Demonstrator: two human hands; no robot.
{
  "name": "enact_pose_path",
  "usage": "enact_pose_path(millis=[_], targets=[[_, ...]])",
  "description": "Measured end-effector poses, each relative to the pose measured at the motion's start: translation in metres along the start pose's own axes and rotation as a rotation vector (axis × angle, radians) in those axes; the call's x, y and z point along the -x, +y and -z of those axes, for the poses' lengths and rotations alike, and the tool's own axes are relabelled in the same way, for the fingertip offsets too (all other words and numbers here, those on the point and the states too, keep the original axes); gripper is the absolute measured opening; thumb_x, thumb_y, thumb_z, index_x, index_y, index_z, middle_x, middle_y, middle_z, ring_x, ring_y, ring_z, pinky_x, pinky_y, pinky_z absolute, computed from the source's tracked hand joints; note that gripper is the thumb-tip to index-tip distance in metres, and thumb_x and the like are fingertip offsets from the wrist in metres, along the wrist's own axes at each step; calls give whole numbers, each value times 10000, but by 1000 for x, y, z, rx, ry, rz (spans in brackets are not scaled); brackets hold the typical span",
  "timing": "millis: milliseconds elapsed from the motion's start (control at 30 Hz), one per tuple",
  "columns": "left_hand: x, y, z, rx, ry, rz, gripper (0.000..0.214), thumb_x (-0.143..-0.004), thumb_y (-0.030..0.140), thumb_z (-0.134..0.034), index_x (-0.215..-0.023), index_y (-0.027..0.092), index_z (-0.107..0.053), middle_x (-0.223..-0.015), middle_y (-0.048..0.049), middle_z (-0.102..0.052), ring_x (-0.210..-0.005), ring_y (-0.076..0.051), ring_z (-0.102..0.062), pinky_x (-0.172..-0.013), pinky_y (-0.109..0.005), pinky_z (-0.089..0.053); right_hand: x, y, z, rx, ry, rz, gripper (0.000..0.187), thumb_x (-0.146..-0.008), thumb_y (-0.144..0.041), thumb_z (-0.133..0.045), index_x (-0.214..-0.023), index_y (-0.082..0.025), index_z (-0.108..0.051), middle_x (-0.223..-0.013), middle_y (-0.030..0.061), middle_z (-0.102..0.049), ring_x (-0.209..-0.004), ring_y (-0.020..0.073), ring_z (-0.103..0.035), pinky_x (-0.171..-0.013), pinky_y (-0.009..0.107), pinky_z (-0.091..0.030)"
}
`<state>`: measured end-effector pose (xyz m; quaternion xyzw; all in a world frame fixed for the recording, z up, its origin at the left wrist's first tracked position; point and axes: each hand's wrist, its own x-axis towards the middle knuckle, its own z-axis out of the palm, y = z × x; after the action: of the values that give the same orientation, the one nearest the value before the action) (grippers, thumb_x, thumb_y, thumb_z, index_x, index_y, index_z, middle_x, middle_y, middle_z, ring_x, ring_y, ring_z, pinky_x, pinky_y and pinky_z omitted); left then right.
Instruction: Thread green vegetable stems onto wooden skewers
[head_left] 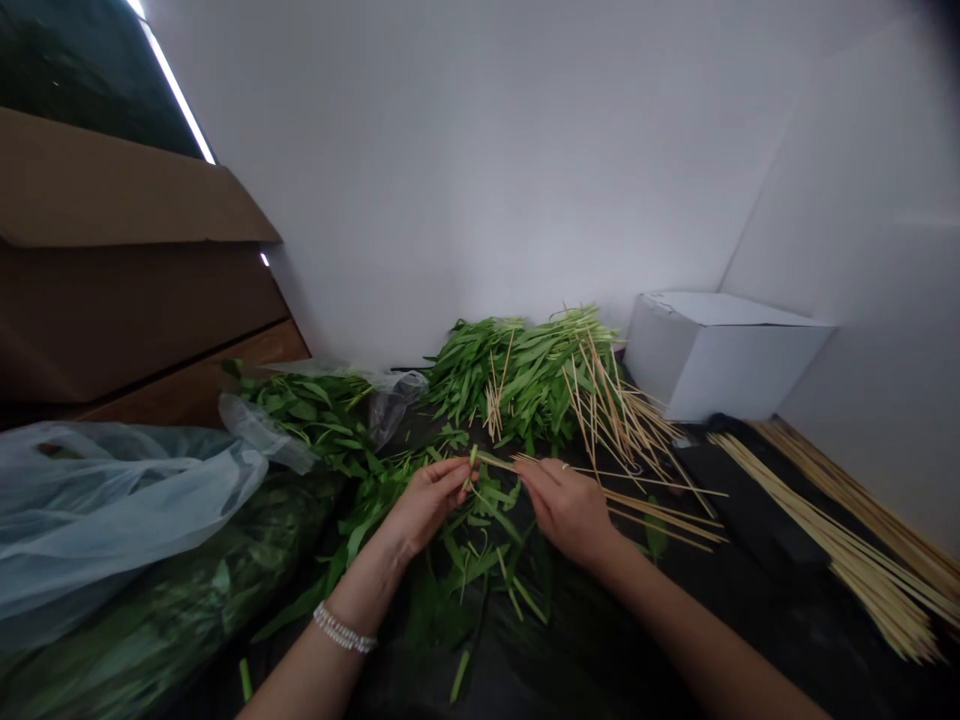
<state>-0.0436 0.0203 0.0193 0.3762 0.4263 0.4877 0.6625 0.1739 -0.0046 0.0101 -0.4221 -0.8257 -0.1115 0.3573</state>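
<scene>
My left hand (pixel 429 500) pinches a leafy green stem (pixel 473 458) between thumb and fingertips. Facing it, my right hand (pixel 568 508) is closed around several thin wooden skewers (pixel 660 480), whose tips point left toward the stem. Whether a tip touches or pierces the stem I cannot tell. Loose leaves and cut stem pieces (pixel 525 595) lie below and between my hands on the dark surface. Beyond them a pile of leafy greens (pixel 525 375) rests near the wall, with more skewers (pixel 615 400) strewn across its right side.
At the left, a clear plastic bag (pixel 112 510) covers greens, and another open bag (pixel 386 400) holds more leaves. A cardboard box (pixel 127 300) stands behind. On the right are a white box (pixel 727 350) and long bundles of sticks (pixel 847 550).
</scene>
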Motion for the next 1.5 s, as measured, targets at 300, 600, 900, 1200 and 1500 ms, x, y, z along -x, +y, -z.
enact_pose_path(millis=[300, 600, 900, 1200, 1500], targets=[[-3, -1, 5, 20, -42, -23, 353, -632, 296, -846, -927, 123, -756, -837, -58, -722, -690, -79, -598, -635, -170, -451, 3, -2, -4, 63, -30, 42, 311, -928, -143, -414, -1138, -171, -643, -896, 84, -689, -819, 183, -631, -758, 280, -473], [-2, -2, 5, 19, -52, -28, 353, -607, 298, -861, -899, 125, -763, -808, -49, -720, -685, -74, -594, -652, -170, -455, 4, -1, -8, 82, -44, 47, 309, -934, -153, -413, -1136, -177, -647, -865, 75, -680, -810, 185, -629, -748, 278, -468], [0, -2, 1, -35, -9, -31, 361, -565, 317, -878, -857, 132, -773, -774, -52, -722, -673, -84, -591, -635, -174, -450, 5, -3, -10, 63, -23, 53, 307, -926, -133, -414, -1126, -150, -647, -809, 59, -655, -755, 187, -611, -696, 293, -458], [1, -6, -6, 0, -22, 1, 411, -524, 338, -896, -851, 124, -771, -748, -44, -706, -672, -75, -581, -635, -158, -440, 10, -3, -19, 51, 62, 80, 274, -932, -131, -412, -1092, -135, -634, -774, 44, -642, -681, 167, -598, -648, 280, -441], [5, -17, -9, -150, -145, -20, 270, -662, 360, -817, -799, 134, -765, -760, -33, -683, -635, -63, -515, -614, -164, -397, 12, -10, -26, -4, -3, 60, 249, -958, -139, -376, -998, -154, -622, -759, 41, -624, -706, 171, -592, -659, 271, -435]])
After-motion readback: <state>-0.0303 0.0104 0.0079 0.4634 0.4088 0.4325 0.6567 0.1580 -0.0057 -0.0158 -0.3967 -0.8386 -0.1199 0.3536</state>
